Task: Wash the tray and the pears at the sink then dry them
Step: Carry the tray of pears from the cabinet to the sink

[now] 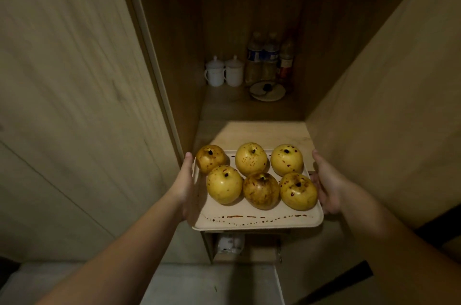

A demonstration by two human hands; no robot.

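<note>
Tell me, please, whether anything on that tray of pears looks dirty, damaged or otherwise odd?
Yes. The six pears carry reddish-brown spots, and the front middle pear is heavily browned. The tray, held at its sides by the left hand and right hand, has a dotted line of reddish sauce-like drips along its near edge.

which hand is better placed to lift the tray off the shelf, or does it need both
Both, with neither favoured. The left hand holds the tray at its left edge and the right hand at its right edge. Six loose pears sit on it, so a one-sided lift would likely tip them.
</note>
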